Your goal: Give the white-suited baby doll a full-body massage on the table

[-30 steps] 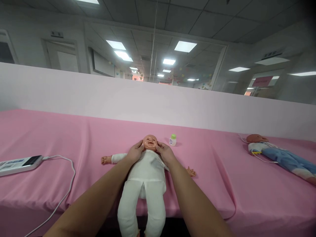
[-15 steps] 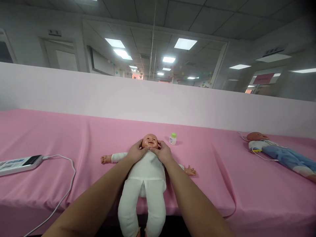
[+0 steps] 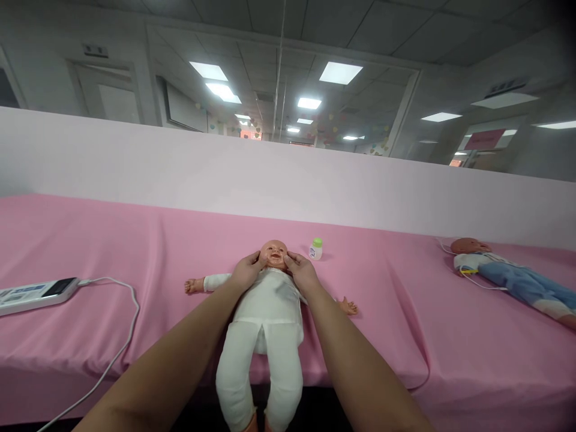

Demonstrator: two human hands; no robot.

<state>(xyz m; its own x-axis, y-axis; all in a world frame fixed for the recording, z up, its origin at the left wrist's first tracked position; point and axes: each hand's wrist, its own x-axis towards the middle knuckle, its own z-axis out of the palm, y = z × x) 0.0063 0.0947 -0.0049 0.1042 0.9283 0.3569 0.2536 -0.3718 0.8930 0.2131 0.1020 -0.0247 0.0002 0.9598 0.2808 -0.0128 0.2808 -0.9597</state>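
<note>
White cloth covers the doll (image 3: 270, 309), which lies face up on the pink-draped table (image 3: 180, 240), head toward the pale partition (image 3: 270, 177), arms stretched out to both sides and lower legs reaching past the near edge. At its head, the left hand (image 3: 246, 271) touches one cheek and the right hand (image 3: 303, 273) the other, so the face sits between them. Both thumbs lie at the cheeks; the other fingers bend toward the sides of the head and are partly hidden, so whether they pinch it or merely rest there I cannot tell. Just beyond the right hand, beside the doll's head, stands a small bottle (image 3: 315, 251) with a green cap. Well to the left of the doll lies a white device (image 3: 38, 295) with a dark screen, its white cable (image 3: 134, 315) curving down over the table's near edge. Far to the right of the doll rests a second doll (image 3: 517, 276) in blue and white clothes, a yellow piece and thin white tubing near its upper body.
</note>
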